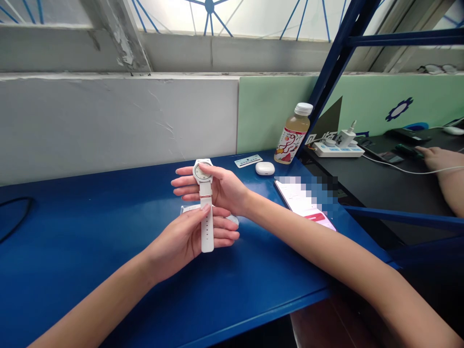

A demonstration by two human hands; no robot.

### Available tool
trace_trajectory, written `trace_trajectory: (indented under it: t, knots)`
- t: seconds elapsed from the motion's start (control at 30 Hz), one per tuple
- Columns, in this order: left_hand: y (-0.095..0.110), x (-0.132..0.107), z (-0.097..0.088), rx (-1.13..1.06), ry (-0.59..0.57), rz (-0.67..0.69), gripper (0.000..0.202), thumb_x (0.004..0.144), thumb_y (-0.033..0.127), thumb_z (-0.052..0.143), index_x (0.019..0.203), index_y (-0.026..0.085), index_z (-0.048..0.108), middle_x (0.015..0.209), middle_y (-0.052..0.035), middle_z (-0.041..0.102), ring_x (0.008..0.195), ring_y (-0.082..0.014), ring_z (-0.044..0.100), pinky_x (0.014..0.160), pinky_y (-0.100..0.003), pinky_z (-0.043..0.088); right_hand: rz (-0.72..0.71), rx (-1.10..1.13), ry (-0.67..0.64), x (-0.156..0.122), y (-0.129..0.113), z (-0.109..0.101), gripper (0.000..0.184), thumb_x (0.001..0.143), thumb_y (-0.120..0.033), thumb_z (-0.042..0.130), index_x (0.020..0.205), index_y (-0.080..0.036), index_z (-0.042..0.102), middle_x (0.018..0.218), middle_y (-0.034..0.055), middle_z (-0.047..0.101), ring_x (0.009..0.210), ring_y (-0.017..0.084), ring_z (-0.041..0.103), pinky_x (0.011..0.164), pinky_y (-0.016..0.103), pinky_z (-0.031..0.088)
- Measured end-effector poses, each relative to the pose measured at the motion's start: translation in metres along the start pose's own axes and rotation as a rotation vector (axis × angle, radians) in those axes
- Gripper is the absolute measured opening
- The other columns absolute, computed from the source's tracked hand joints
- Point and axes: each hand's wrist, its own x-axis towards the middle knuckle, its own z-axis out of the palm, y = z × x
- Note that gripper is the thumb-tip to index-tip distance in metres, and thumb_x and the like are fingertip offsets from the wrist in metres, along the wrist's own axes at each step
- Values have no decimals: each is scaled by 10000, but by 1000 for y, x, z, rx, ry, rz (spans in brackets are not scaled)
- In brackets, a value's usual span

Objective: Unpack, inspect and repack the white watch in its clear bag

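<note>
A white wristwatch (205,193) with a round face and a long strap is held upright above the blue table (90,251). My right hand (221,188) grips the watch case, thumb over the dial. My left hand (188,239) holds the lower strap between thumb and fingers, palm up. A clear flat piece (188,209) lies on the table under the hands, partly hidden.
A white earbud case (265,168), a small label card (248,161) and a drink bottle (294,134) stand behind the hands. A phone (308,205) lies to the right. Another person's hand (440,158) rests on the black desk by a power strip (339,147).
</note>
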Motion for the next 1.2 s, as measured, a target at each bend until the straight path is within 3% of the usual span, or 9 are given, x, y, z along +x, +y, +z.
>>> trace_trajectory:
  t: [0.3,0.43,0.53,0.6,0.83,1.0,1.1,1.2]
  knots:
    - [0,0,-2,-3,14,14,259,1012,276,470,1039,87,645,940,-196,751,851,-280,752,785,-376,607,10,23,108,0,-3,1,402,1021,-278,296,986,-126,667,821,74,738,742,159,694,713,263,561]
    - [1,0,-2,8,46,31,220,993,262,515,965,97,659,924,-175,748,831,-259,748,780,-356,607,11,101,116,1,-5,1,590,1024,-407,171,971,-90,666,760,103,716,684,169,673,660,259,551]
    - [2,0,-1,16,16,47,217,968,281,568,922,104,684,924,-148,741,830,-240,738,788,-338,602,-8,141,91,1,-6,-1,598,999,-344,134,997,-69,665,734,107,701,648,169,647,624,261,539]
    - [3,0,-1,17,5,60,209,947,288,604,927,103,699,910,-138,737,825,-236,731,787,-335,599,-14,138,98,2,-7,-1,543,982,-299,175,1000,-70,667,709,93,688,623,160,628,609,252,531]
    - [1,3,-4,-13,80,148,163,913,277,665,985,134,697,823,-77,714,766,-192,693,782,-317,582,-89,24,169,3,-6,-4,334,975,-363,456,913,-133,689,688,15,661,584,107,611,577,200,516]
    - [-1,2,-4,60,46,159,195,930,272,646,1066,136,680,866,-80,711,794,-193,688,795,-326,569,-176,-106,282,2,-4,-3,226,847,-383,702,782,-170,664,690,-15,649,621,91,630,602,187,529]
    - [-1,-1,-1,71,11,118,249,950,304,608,1099,117,676,892,-111,725,795,-222,704,782,-346,568,-201,-121,303,1,-2,0,207,812,-347,748,749,-175,654,717,-7,671,680,106,658,679,216,558]
    - [0,-3,0,73,-3,102,248,950,313,606,1069,111,690,887,-116,736,790,-229,714,780,-338,567,-166,-145,235,-1,-3,2,174,839,-341,721,820,-169,698,823,32,728,782,133,690,814,267,568]
